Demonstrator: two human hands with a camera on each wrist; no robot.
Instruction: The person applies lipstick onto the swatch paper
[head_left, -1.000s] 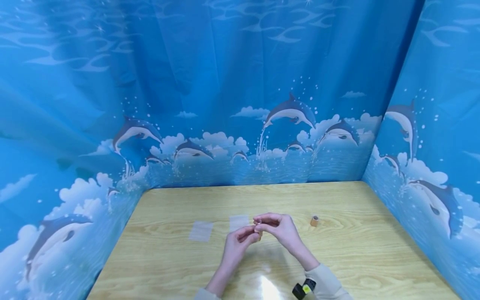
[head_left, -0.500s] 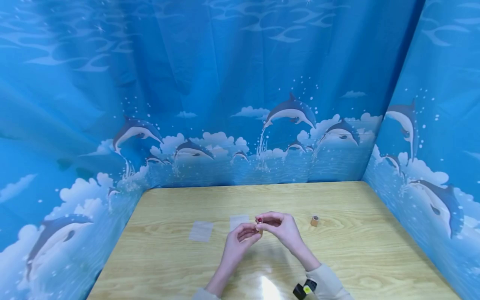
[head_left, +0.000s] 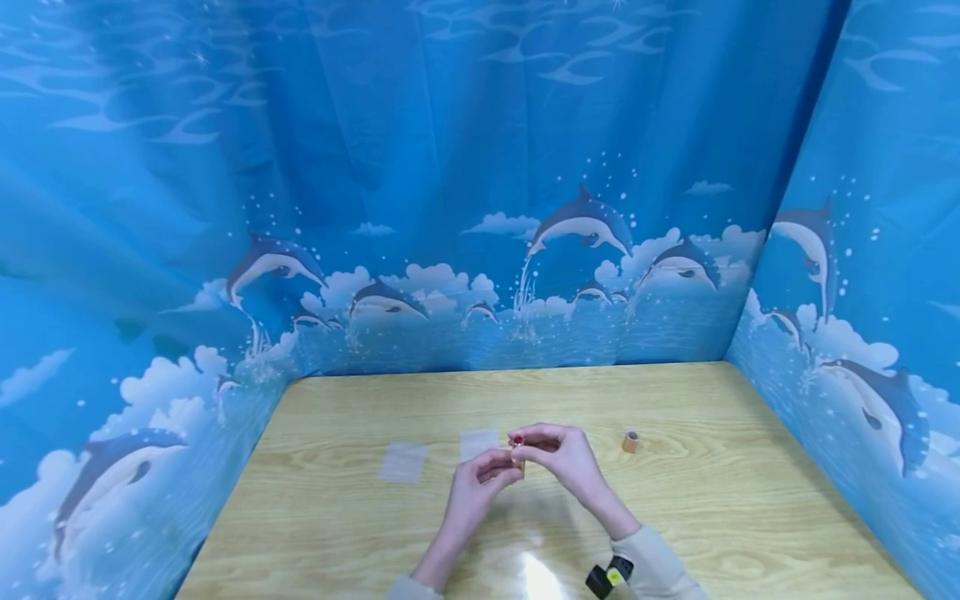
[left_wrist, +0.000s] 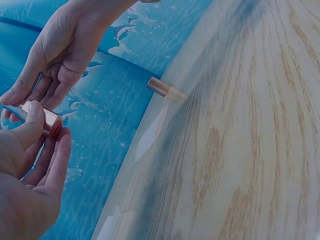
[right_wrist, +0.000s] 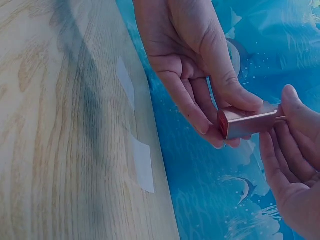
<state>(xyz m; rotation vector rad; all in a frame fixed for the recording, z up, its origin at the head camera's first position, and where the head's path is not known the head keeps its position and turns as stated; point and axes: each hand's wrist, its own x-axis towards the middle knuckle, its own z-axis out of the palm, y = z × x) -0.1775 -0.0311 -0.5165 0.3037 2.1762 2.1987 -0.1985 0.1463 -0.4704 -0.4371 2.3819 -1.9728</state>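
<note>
Both hands hold a rose-gold lipstick tube (head_left: 522,470) above the table. In the head view, its red tip (head_left: 518,439) shows at the top, between the right fingers. My left hand (head_left: 474,492) grips the wider body, and in the left wrist view its thumb lies along the metal casing (left_wrist: 51,118). A red patch (right_wrist: 223,123) marks the body's end in the right wrist view. My right hand (head_left: 564,460) pinches the narrower upper part, partly hidden by fingers. Apart from both hands, a rose-gold lipstick cap (head_left: 630,442) stands on the table, its dark opening upward.
Two thin whitish sheets, a left one (head_left: 402,462) and a right one (head_left: 478,442), lie flat on the wooden table (head_left: 360,542). Blue dolphin-print curtains (head_left: 450,167) hang behind and beside it. A black wrist device (head_left: 609,577) sits at the right cuff.
The red lipstick tip has come into view at the top of the tube, where one second ago only a pinkish rim showed. Both hands stay almost in place, with slight finger shifts.
</note>
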